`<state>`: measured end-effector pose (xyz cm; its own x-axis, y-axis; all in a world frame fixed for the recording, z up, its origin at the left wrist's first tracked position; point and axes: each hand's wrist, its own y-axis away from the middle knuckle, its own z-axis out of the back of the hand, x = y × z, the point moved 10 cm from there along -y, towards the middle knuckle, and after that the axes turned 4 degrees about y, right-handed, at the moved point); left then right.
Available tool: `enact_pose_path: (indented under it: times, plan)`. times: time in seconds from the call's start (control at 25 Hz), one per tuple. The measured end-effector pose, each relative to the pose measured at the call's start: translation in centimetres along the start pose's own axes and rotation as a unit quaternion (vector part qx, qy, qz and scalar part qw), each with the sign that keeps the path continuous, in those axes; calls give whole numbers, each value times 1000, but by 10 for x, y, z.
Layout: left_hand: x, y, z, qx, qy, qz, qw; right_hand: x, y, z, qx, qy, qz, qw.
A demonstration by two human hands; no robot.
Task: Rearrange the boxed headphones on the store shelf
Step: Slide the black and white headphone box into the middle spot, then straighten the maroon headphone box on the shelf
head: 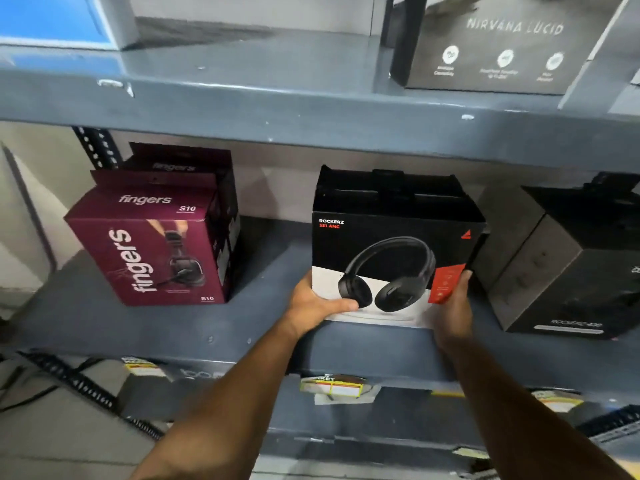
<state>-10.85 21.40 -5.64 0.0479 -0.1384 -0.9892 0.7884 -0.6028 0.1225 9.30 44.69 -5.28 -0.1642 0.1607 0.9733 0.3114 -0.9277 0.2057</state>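
A black, white and red Rockerz headphone box [391,251] stands upright in the middle of the grey-blue shelf [138,327], with more black boxes lined up behind it. My left hand [317,304] grips its lower left corner, thumb across the front. My right hand [453,306] grips its lower right edge. To the left stands a maroon Fingers S10 box [152,251], turned at an angle, with another maroon box [180,161] behind it. A dark grey and black box [561,268] stands to the right, close beside the held box.
The upper shelf [277,98] carries a dark Nirvana Lucid box [502,46] at right and a blue and white box [62,19] at left. Price tags [332,388] hang on the shelf's front edge. A perforated metal upright [100,147] and loose cables [52,379] lie left.
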Motion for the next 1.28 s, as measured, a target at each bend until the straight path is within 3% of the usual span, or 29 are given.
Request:
enact_pose_path:
  times: [0.2, 0.32, 0.4, 0.44, 0.52, 0.6, 0.64, 0.72, 0.8, 0.84, 0.96, 1.12, 1.28]
  plan:
    - [-11, 4, -8, 75, -1, -2, 997, 7, 15, 9, -71, -50, -27, 996]
    - [-20, 37, 14, 116, 17, -37, 992, 13, 44, 33, -191, -19, 11, 981]
    - [-5, 84, 61, 90, 1, -103, 991, 7, 99, 37, -269, 53, 94, 957]
    - [2, 110, 98, 62, 3, -149, 987, 13, 137, 9, -233, 75, 183, 952]
    - [24, 142, 202, -73, 69, -171, 980, 23, 197, -86, -34, 93, 352, 931]
    - [27, 136, 302, -219, 86, -153, 960, 39, 229, -186, 137, 133, 413, 891]
    - [15, 119, 334, -240, 42, -163, 956, 47, 233, -226, 193, 131, 391, 890]
    - [-10, 68, 371, -195, 47, -162, 966, 52, 222, -290, 252, 114, 260, 925]
    - [-22, 28, 360, -84, 75, -138, 984, 37, 207, -319, 254, 84, 128, 955]
    - [-21, 20, 349, -27, 66, -137, 988, 30, 208, -327, 245, 67, 108, 961]
    - [-3, 0, 334, 32, 50, -114, 992, 27, 218, -332, 206, 11, 155, 966]
    - [0, -8, 340, 53, 79, -103, 990, 26, 229, -350, 256, -92, 133, 953]
    - [-4, -14, 337, 86, 78, -93, 989, 25, 241, -352, 248, -84, 133, 956]
